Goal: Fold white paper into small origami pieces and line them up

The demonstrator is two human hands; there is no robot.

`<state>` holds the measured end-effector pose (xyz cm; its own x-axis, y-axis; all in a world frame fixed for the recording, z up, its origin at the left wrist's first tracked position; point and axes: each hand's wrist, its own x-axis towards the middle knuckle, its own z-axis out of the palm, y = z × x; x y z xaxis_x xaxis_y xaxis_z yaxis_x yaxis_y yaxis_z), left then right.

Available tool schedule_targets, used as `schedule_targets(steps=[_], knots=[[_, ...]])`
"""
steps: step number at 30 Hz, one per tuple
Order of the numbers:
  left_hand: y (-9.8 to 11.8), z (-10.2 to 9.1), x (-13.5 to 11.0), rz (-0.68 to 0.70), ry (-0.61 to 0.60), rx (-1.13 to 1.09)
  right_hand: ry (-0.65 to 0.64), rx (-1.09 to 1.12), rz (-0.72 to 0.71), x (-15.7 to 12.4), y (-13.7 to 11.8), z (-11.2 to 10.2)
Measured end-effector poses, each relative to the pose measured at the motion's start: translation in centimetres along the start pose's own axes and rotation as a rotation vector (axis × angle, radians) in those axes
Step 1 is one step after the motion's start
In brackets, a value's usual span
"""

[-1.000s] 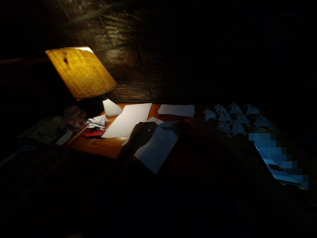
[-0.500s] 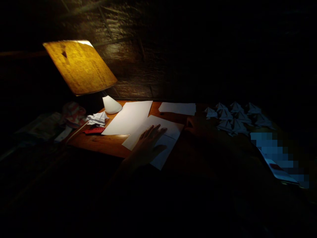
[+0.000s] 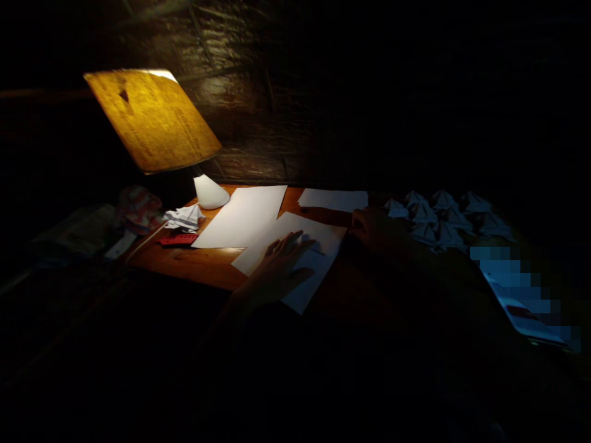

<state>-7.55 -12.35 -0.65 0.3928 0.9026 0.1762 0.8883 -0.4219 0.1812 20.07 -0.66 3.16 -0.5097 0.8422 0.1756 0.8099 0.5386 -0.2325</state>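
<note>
My left hand (image 3: 284, 261) lies with its fingers outstretched on a white sheet of paper (image 3: 308, 294), which has a faint crease line across it. My right hand (image 3: 364, 224) is in shadow just beyond the sheet's far right corner. Its fingers are curled together, and whether they hold anything is too dark to see. A larger white sheet (image 3: 244, 215) lies to the left, partly under the creased one. Behind my hands is a small stack of white paper (image 3: 332, 200).
A lit lamp (image 3: 154, 123) with a yellow shade stands at the left of the wooden table (image 3: 212, 261). Beside its base are crumpled or folded paper (image 3: 184, 217) and a red item (image 3: 178, 240). Several folded paper shapes (image 3: 422, 212) sit at right, near a bluish glowing device (image 3: 521, 311).
My right hand has shifted slightly right and up, out from deeper shadow. My left hand stays flat on the sheet with its fingers a little closer. The whole view has drifted slightly.
</note>
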Motion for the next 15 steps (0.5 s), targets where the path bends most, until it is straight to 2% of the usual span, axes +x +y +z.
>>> schedule_targets(steps=[8, 15], knots=[[0.4, -0.2, 0.0, 0.006, 0.013, -0.027, 0.109, -0.002, 0.035, -0.5, -0.5, -1.8], [0.5, -0.3, 0.0, -0.003, 0.041, -0.017, 0.012, 0.052, -0.005, -0.2, -0.4, -1.0]])
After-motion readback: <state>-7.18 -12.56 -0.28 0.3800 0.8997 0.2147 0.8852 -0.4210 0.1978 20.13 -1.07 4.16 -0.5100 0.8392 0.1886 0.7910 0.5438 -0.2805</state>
